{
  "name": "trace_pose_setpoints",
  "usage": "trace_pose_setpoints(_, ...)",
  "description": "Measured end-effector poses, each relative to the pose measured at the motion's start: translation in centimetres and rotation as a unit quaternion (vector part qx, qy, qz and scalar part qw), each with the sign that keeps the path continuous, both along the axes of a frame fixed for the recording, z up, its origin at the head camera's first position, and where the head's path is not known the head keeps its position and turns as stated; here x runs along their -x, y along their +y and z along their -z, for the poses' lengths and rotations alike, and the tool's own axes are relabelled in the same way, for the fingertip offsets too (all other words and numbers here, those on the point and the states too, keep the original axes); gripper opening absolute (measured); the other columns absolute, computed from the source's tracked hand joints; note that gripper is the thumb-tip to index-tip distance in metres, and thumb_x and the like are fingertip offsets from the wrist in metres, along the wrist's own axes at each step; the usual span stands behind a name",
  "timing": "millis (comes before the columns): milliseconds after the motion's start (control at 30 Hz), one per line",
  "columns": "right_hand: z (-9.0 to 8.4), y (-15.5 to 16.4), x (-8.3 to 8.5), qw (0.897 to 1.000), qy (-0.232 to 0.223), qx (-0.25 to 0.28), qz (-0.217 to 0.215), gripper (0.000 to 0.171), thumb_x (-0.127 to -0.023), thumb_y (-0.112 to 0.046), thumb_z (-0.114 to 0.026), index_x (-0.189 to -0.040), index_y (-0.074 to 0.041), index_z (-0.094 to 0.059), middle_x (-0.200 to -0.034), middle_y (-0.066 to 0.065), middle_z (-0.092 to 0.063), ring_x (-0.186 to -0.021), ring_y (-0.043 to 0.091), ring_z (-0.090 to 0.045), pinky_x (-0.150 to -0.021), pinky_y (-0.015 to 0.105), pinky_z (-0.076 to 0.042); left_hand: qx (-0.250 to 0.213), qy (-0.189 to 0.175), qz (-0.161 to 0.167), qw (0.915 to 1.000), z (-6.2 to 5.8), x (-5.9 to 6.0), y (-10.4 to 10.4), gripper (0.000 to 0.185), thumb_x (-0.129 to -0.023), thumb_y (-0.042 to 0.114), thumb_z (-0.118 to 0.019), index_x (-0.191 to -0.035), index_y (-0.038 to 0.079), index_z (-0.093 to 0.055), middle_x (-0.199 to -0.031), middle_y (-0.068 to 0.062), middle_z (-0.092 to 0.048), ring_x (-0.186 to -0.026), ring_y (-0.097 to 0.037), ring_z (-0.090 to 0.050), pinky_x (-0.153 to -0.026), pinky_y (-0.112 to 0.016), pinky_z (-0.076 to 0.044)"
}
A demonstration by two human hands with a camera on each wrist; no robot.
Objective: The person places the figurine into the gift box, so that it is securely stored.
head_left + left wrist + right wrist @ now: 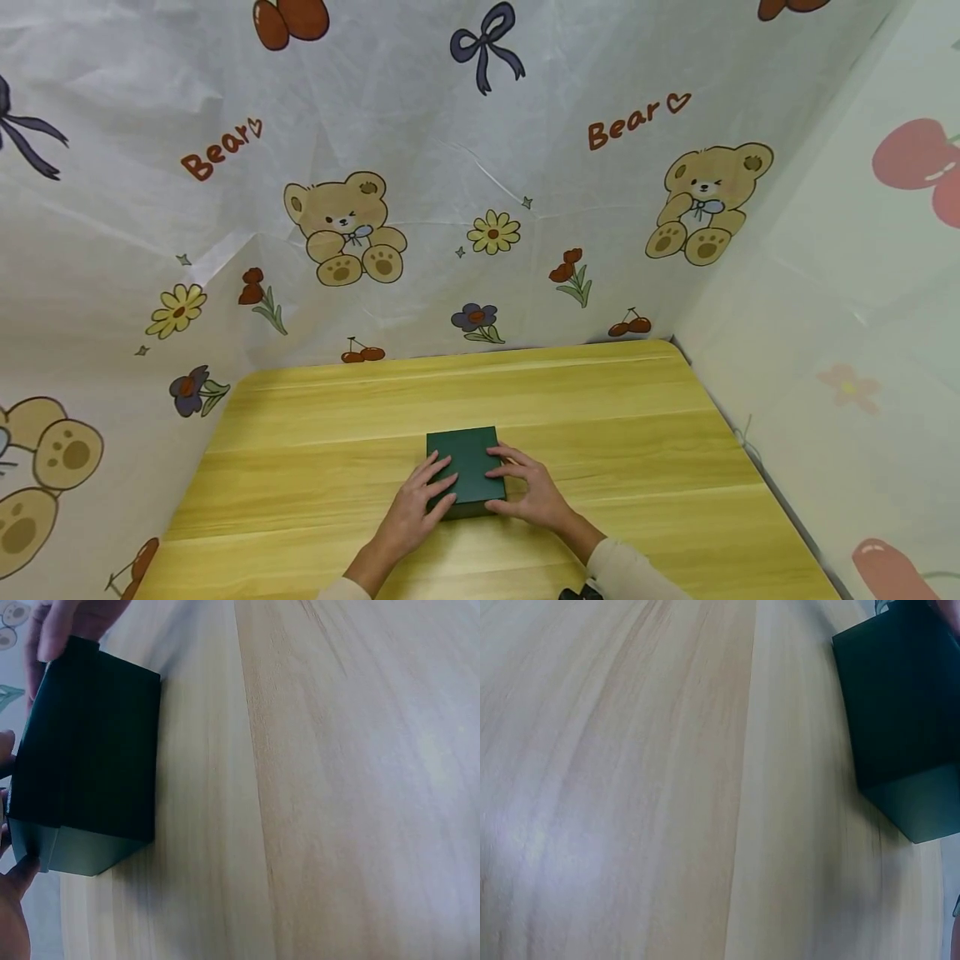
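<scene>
A small dark green box [467, 467] sits on the wooden table [337, 417], near the front middle. My left hand [438, 483] grips its left side, fingers laid over the lid and thumb at the near corner. My right hand [501, 477] grips the right side the same way. In the left wrist view the green box [90, 757] shows a lid line above a lighter base, with right-hand fingers [52, 630] at its far end. The right wrist view shows the green box [900, 712] at the upper right, and that hand is barely seen there.
Cloth walls printed with bears and flowers [480, 208] close in the table at the back, left and right. Bare wood [637, 417] lies all around the box. A small dark object [579, 593] peeks in at the bottom edge.
</scene>
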State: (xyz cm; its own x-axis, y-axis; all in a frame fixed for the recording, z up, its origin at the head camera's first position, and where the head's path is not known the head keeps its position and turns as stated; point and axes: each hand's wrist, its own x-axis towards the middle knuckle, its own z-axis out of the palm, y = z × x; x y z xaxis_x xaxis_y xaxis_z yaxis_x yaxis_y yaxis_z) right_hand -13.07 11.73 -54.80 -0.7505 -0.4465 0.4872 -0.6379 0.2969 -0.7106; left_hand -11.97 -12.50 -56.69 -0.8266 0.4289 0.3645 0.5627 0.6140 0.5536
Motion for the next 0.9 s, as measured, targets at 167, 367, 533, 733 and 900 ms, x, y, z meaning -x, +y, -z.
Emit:
trace_pose_setpoints(167,-0.2,-0.1,-0.1,1.0,-0.021,0.005,0.006,0.027,-0.078,-0.004,-0.078,-0.102,0.006,-0.072,-0.124,0.027,-0.058,-0.12,0.052,-0.046,-0.098,0.051,-0.045,0.009,0.01,-0.004,0.9999,0.2,0.1,-0.1,0.032,-0.086,0.016,-0.072,-0.115,0.003,-0.07,-0.132,-0.013,-0.058,-0.13,-0.037,-0.044,-0.098,-0.054,-0.044)
trace_pose_setpoints(367,-0.2,-0.1,-0.2,1.0,-0.022,-0.001,0.012,0.031,-0.077,-0.003,-0.079,-0.105,0.008,-0.07,-0.125,0.026,-0.059,-0.119,0.051,-0.049,-0.097,0.051,-0.046,0.012,0.02,-0.003,0.9997,0.4,0.1,-0.1,0.034,-0.084,0.016,-0.075,-0.114,0.002,-0.071,-0.131,-0.012,-0.059,-0.129,-0.036,-0.046,-0.096,-0.053,-0.045)
trace_pose_setpoints(533,0.1,-0.1,-0.3,0.999,-0.029,0.001,0.015,0.032,-0.077,-0.005,-0.079,-0.106,0.008,-0.07,-0.125,0.025,-0.059,-0.12,0.05,-0.048,-0.099,0.051,-0.045,0.004,0.032,-0.002,0.9995,0.8,0.2,-0.1,0.035,-0.083,0.017,-0.076,-0.114,0.002,-0.071,-0.13,-0.012,-0.059,-0.128,-0.036,-0.047,-0.095,-0.053,-0.046)
trace_pose_setpoints(733,1.3,0.1,0.1,0.999,-0.032,0.013,0.01,0.033,-0.077,-0.004,-0.079,-0.106,0.009,-0.069,-0.126,0.026,-0.058,-0.121,0.052,-0.046,-0.102,0.047,-0.043,-0.004,0.03,-0.006,0.9995,1.0,0.2,-0.1,0.036,-0.082,0.016,-0.077,-0.115,0.002,-0.07,-0.13,-0.011,-0.06,-0.128,-0.036,-0.047,-0.095,-0.053,-0.046)
trace_pose_setpoints(900,4.4,0.5,1.2,0.999,-0.029,0.012,0.014,0.035,-0.079,-0.011,-0.08,-0.11,0.002,-0.071,-0.13,0.018,-0.058,-0.124,0.046,-0.047,-0.102,0.043,-0.044,0.001,0.001,-0.012,0.9999,0.8,0.3,-0.1,0.036,-0.083,0.017,-0.076,-0.116,0.004,-0.07,-0.131,-0.01,-0.059,-0.13,-0.034,-0.045,-0.098,-0.053,-0.044)
